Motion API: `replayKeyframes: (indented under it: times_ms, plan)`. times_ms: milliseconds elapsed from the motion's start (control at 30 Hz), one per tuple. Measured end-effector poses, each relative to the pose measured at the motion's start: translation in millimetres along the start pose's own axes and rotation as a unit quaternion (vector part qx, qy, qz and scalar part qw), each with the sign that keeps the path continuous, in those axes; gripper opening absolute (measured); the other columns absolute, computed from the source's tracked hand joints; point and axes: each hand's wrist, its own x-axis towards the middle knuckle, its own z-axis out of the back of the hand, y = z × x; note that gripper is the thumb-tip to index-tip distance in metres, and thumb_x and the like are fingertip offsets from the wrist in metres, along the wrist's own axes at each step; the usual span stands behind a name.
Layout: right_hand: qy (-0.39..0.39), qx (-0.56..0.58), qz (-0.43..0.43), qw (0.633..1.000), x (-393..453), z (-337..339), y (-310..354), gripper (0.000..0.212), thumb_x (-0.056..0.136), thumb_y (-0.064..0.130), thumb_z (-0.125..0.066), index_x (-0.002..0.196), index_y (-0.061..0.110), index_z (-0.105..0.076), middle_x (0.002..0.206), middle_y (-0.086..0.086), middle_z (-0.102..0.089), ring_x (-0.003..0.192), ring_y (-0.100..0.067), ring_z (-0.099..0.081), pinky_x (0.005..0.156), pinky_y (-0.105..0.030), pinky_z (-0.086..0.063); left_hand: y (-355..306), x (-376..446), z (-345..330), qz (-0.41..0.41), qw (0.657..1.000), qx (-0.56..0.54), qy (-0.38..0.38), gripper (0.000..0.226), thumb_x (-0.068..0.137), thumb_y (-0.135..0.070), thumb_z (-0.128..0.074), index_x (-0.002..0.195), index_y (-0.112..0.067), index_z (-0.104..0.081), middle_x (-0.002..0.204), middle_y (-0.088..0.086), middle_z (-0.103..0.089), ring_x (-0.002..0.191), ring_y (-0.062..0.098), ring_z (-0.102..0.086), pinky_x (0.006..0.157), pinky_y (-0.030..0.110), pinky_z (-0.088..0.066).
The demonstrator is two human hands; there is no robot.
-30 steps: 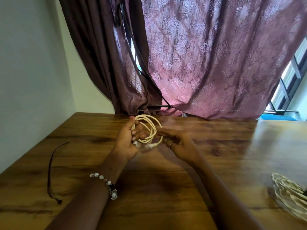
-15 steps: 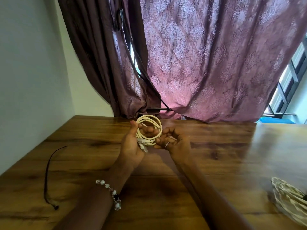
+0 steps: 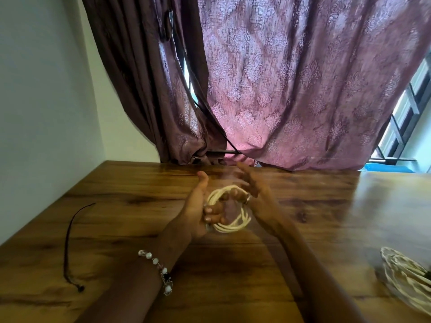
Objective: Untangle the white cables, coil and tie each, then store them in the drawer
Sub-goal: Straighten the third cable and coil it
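My left hand (image 3: 198, 215) has its fingers curled round the near-left side of the small coil of cream-white round cable (image 3: 229, 209), thumb up at twelve o'clock, holding the loops bunched just above the glossy brown wooden table (image 3: 130, 220). My right hand (image 3: 255, 194) is at the coil's two o'clock side, blurred; its fingers look spread and loosely bent against the loops, but I cannot tell whether they pinch anything.

The coil is not yet tied, so I judge the main risk is the loops springing apart if my left fingers relax while the right hand shifts; the cable looks stiff enough to unwind itself. A loose end could also slip out, though I cannot make out where the ends lie.

The thin dark cord with a knotted end (image 3: 70, 243), which may serve as a tie, lies at nine o'clock, well apart, so reaching it means holding the coil one-handed. A second bundle of pale cables (image 3: 405, 276) sits at four o'clock near the table's right edge. The patterned purple curtain (image 3: 279, 89) hangs at twelve o'clock, at the table's far edge. There is bare wood all round my hands.
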Motion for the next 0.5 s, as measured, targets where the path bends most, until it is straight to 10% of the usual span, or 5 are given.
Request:
replayKeyframes:
  times_ms: [267,500]
  plan:
    - [-0.017,-0.097,-0.014,0.995,4.0,-13.1,-25.4,0.021,0.088,0.000,-0.061,0.107,0.011,-0.063,0.064,0.011,-0.065,0.050,0.001,-0.052,0.048,-0.015,-0.041,-1.0,0.6,6.7,0.030,0.998,-0.032,-0.041,0.096,0.070,-0.090,-0.016,0.057,-0.004,-0.055,0.032,-0.003,-0.030,0.022,0.006,-0.021,0.038,0.016,-0.033]
    - [-0.111,-0.243,0.061,0.962,-1.5,-28.6,-42.4,0.027,0.087,0.007,-0.043,0.102,0.017,-0.062,0.080,0.008,-0.065,0.068,-0.011,-0.063,0.058,-0.039,-0.055,1.0,6.4,2.8,-0.031,0.987,-0.081,-0.133,0.083,0.076,-0.083,-0.033,0.085,-0.003,-0.054,0.042,0.002,-0.043,0.023,0.004,-0.024,0.030,0.008,-0.025]
